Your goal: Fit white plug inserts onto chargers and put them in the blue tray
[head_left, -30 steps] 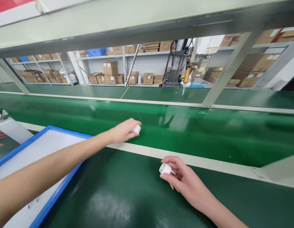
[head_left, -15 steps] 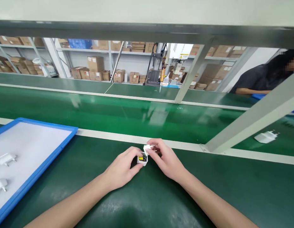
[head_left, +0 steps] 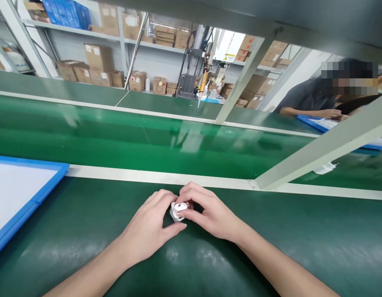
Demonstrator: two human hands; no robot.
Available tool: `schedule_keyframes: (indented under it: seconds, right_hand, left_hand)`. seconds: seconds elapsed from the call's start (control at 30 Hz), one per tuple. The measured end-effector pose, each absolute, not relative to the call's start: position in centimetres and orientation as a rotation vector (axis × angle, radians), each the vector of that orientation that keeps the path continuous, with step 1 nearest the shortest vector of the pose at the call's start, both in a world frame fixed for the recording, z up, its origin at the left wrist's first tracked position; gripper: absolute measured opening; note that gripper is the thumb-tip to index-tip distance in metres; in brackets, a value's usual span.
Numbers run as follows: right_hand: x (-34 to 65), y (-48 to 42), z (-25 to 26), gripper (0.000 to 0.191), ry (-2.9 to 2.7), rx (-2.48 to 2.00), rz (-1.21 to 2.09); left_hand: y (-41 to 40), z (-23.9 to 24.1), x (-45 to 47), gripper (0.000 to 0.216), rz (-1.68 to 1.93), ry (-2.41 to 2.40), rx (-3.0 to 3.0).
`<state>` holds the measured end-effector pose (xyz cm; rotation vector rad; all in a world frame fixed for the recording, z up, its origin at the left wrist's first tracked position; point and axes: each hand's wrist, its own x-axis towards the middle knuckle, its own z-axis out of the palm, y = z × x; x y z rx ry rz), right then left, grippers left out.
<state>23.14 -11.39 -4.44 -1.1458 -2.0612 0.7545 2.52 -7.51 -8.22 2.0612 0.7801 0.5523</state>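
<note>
A small white charger housing (head_left: 174,215) is low over the green workbench, between my two hands. My left hand (head_left: 149,227) curls around its left side, fingers behind and thumb in front. Over the housing's top sits a white plug cover (head_left: 180,207), slightly tilted. My right hand (head_left: 209,209) pinches this cover between thumb and fingers. The inside of the housing is hidden under the cover, and whether the two parts are fully seated I cannot tell.
A blue-rimmed white tray (head_left: 51,166) lies at the left. Beyond the bench's pale edge runs a green conveyor belt (head_left: 116,146), with a white charger (head_left: 325,168) partly behind the slanted post (head_left: 302,152). A dispensing machine (head_left: 191,78) and a person (head_left: 311,99) are across it.
The plug cover has moved from upright beside the open housing to lying over its top, hiding the parts inside. The view has shifted, so less of the tray shows.
</note>
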Motion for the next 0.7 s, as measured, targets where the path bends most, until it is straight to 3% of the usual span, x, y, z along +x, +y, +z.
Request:
schedule_keyframes:
  seconds: [0.13,0.7]
  right_hand:
    - [23.33,-11.17,-4.36,0.010,-1.993,-1.162,0.809]
    - [22.63,-11.67,-4.11,0.003,-2.097,-1.162,0.690]
  left_hand:
    - [-7.33,-8.30,2.59,0.018,0.573,0.753,2.072]
    - [-7.62,-7.42,2.83,0.013,0.542,0.833,1.947]
